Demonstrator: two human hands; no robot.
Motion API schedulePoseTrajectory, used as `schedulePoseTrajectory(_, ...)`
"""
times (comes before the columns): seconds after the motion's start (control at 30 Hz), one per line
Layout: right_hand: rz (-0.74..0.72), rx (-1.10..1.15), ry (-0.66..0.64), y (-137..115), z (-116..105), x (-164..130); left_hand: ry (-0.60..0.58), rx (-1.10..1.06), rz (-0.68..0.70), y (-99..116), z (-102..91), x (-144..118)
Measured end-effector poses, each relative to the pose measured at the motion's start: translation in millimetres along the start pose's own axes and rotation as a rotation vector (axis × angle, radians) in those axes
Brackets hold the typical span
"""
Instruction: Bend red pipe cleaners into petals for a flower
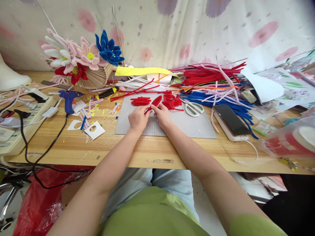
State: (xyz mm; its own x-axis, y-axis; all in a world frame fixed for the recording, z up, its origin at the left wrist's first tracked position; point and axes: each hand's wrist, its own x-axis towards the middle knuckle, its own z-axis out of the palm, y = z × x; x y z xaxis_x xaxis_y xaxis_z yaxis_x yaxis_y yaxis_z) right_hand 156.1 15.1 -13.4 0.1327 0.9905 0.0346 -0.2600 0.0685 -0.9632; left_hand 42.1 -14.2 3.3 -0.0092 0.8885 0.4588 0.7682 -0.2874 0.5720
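I hold a red petal-shaped pipe-cleaner piece [155,102] between both hands over the grey cutting mat [197,126]. My left hand [138,118] pinches its near end with thumb and forefinger, and my right hand [161,114] closes on it from the other side, fingertips meeting at the lower part of the piece. The petal's long axis runs from the pinch toward one o'clock, its rounded tip pointing away from me and free of both hands. Both hands sit at about the same reach; the right looks slightly nearer to the tip, the left to the base.

At eleven o'clock from the grip, touching the mat, lies a small stack of finished red petals [140,101]. At one o'clock lies a looser heap of red curled pieces [172,101], and just beyond that, at two o'clock, the white-handled scissors [194,108]. A phone [231,119] rests on a white box at three o'clock, near the mat's right edge. The blue glue gun [69,97] stands well apart at nine to ten o'clock, and the basket of pipe-cleaner flowers [83,62] at eleven.

My fingertips cover the base of the petal, so I cannot tell whether its stem end is twisted shut or loose. How firmly each hand presses is also too small to make out.
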Motion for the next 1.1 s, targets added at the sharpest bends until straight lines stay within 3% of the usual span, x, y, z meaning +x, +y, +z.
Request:
schedulePoseTrajectory(0.13,0.000,0.004,-0.076,1,-1,1,-0.015,-0.135,-0.155,0,3.4,2)
schedulePoseTrajectory(0.23,0.008,0.030,-0.144,0,-4,1,-0.091,-0.468,-0.381,-1,6.6,5)
schedulePoseTrajectory(0.37,0.061,0.045,-0.239,-1,-7,2,-0.279,-1.013,-0.732,-3,2.5,10)
schedulePoseTrajectory(0.5,0.109,0.073,-0.343,-3,-8,1,-0.558,-1.281,-0.889,-6,-8.5,12)
schedulePoseTrajectory(0.57,0.105,0.074,-0.347,-4,-7,1,-0.591,-1.298,-0.895,-6,-10.1,12)
schedulePoseTrajectory(0.77,-0.004,0.022,-0.227,-4,-6,0,-0.228,-0.928,-0.681,-3,3.3,8)
schedulePoseTrajectory(0.87,-0.025,-0.026,-0.215,-6,-5,0,-0.241,-0.893,-0.655,-2,6.1,7)
schedulePoseTrajectory(1.1,0.042,0.056,-0.287,-6,-8,1,-0.291,-1.065,-0.650,3,0.0,6)
